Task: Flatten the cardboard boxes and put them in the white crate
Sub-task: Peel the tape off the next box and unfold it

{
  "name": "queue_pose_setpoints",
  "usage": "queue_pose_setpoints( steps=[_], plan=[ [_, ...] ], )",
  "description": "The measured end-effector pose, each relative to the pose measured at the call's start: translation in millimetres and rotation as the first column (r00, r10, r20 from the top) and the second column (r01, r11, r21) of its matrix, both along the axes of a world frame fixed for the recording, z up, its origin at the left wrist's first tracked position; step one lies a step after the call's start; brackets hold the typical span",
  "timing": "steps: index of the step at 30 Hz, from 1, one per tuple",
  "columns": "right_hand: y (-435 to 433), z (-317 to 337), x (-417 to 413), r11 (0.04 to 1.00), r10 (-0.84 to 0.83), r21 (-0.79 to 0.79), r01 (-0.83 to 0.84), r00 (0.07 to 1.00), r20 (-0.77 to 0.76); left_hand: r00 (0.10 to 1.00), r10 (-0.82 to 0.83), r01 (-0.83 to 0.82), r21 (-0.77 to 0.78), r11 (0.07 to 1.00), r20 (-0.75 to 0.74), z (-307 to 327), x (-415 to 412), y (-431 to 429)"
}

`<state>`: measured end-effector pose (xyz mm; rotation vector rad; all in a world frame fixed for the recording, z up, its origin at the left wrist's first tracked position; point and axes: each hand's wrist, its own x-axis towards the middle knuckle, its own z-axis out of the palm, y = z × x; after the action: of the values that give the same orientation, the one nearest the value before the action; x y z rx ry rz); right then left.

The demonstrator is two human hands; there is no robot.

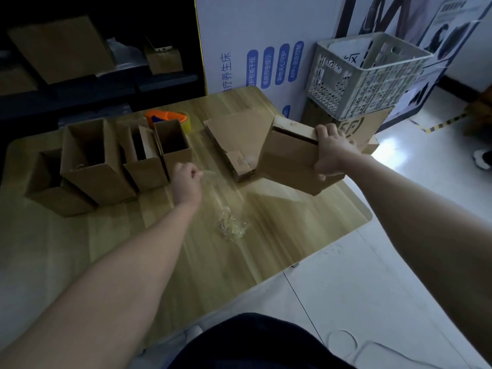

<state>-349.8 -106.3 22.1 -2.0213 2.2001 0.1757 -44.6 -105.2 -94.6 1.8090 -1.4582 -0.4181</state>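
Four open boxes (98, 161) stand upright at 9 o'clock on the worktop (266, 249), not yet flattened, close beside my left forearm; a careless sweep there could knock them over. Main worry is the right side. Right hand (330, 150) has its fingers curled over the top edge of the held box (290, 161), thumb underneath, a one-handed grip on a box that is not yet collapsed and is tilted at 2 o'clock, partly over the flattened boxes (237, 139). If that grip slips, I judge the box drops onto the pile or off the worktop's edge. Left hand (186, 182) is curled nearly closed and seems to pinch the end of a clear tape strip (210, 173); blur keeps me from being sure. Sticky tape could cling to the fingers or snag cardboard. A crumpled tape wad (231, 227) lies at 5 o'clock from that hand, loose on the wood. White crate (367, 73) sits off the worktop at 1 o'clock, perched on a carton (356, 129) and looking tilted; shoving cardboard in hard could tip it. Tape dispenser (167, 118) rests at 11 o'clock, behind the open boxes.
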Motion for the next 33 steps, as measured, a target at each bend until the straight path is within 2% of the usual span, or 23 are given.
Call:
queue_pose_setpoints(
  steps=[2,4,7,10,13,16,18,21,23,25,28,30,33],
  plan=[
    [-0.4,-2.7,3.8,0.999,-0.011,-0.030,0.011,1.000,0.024,0.976,-0.202,0.200,0.033,0.979,0.080,-11.8,-15.0,8.1],
    [0.4,-4.3,0.8,0.999,-0.025,-0.048,0.026,0.999,0.033,0.898,-0.412,0.384,0.182,0.905,0.155,-28.8,-26.4,18.6],
    [2.3,-8.4,-5.3,0.998,-0.033,-0.044,0.035,0.998,0.055,0.763,-0.610,0.499,0.407,0.765,0.213,-55.6,-41.0,38.3],
    [4.7,-11.2,-9.2,0.999,-0.032,-0.038,0.035,0.997,0.072,0.735,-0.658,0.502,0.522,0.690,0.164,-71.0,-45.8,45.7],
    [3.5,-11.2,-4.8,0.998,-0.015,-0.055,0.020,0.996,0.086,0.744,-0.662,0.490,0.599,0.633,0.091,-70.6,-44.1,42.0],
    [-3.4,-9.8,11.3,0.998,0.007,-0.062,0.000,0.994,0.109,0.793,-0.595,0.540,0.606,0.584,-0.133,-61.4,-40.6,37.6],
    [-9.5,-8.4,24.2,0.999,0.007,-0.052,0.002,0.987,0.163,0.831,-0.492,0.543,0.575,0.612,-0.260,-51.4,-35.8,36.9],
    [-20.4,-6.3,40.9,0.999,0.011,-0.037,-0.002,0.968,0.250,0.893,-0.357,0.448,0.467,0.762,-0.275,-36.3,-24.9,32.2],
    [-26.0,-5.2,52.5,0.999,0.031,-0.023,-0.026,0.961,0.273,0.925,-0.198,0.318,0.373,0.872,-0.324,-20.7,-20.9,24.0],
    [-28.6,-6.5,66.8,0.998,0.063,-0.016,-0.061,0.956,0.287,0.865,-0.032,0.198,0.281,0.939,-0.501,2.9,-18.6,12.0],
    [-27.7,-13.1,92.2,0.994,0.106,-0.003,-0.110,0.953,0.284,0.680,-0.009,0.227,0.199,0.953,-0.733,40.4,-16.6,-1.5],
    [-25.3,-19.2,105.7,0.991,0.124,0.011,-0.132,0.957,0.263,0.582,-0.033,0.285,0.166,0.944,-0.812,56.9,-17.0,-4.9],
    [-22.5,-30.8,112.2,0.985,0.124,0.076,-0.153,0.947,0.295,0.559,0.023,0.276,0.213,0.937,-0.829,59.6,-16.9,-6.3]
  ],
)
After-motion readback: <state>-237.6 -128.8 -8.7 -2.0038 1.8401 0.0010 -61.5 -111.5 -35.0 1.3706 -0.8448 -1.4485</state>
